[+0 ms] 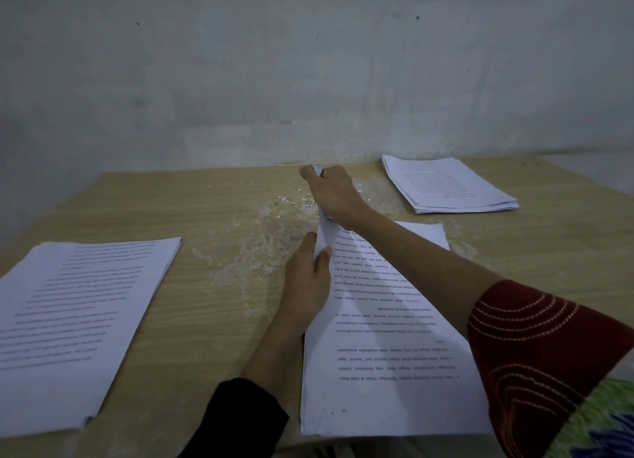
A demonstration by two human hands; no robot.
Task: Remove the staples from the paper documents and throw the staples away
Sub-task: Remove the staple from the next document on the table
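The middle document [384,320] lies on the table [206,303] in front of the person, its far left corner lifted. The left hand [308,275] pinches that corner's edge between thumb and fingers. The right hand [332,193] reaches past it, fingers curled tightly round a metal tool [317,170], likely a staple remover, whose lower end meets the raised corner. The staple itself is hidden beneath the tool and hand.

The step in hand appears to be prying a staple out of this corner. The next move probably calls for the left hand to keep the sheets steady while the tool draws the staple free without tearing the paper, then for the staple to be discarded. No bin is in view.

Counted, there are three lots of paper: the middle document, a left stack [79,320] near the table's edge, and a far right stack [446,186] by the wall [308,63]. There is one tool and two hands. Pale scattered bits [291,200] lie on the table just left of the right hand; they are too small to count or to tell as staples or paper.
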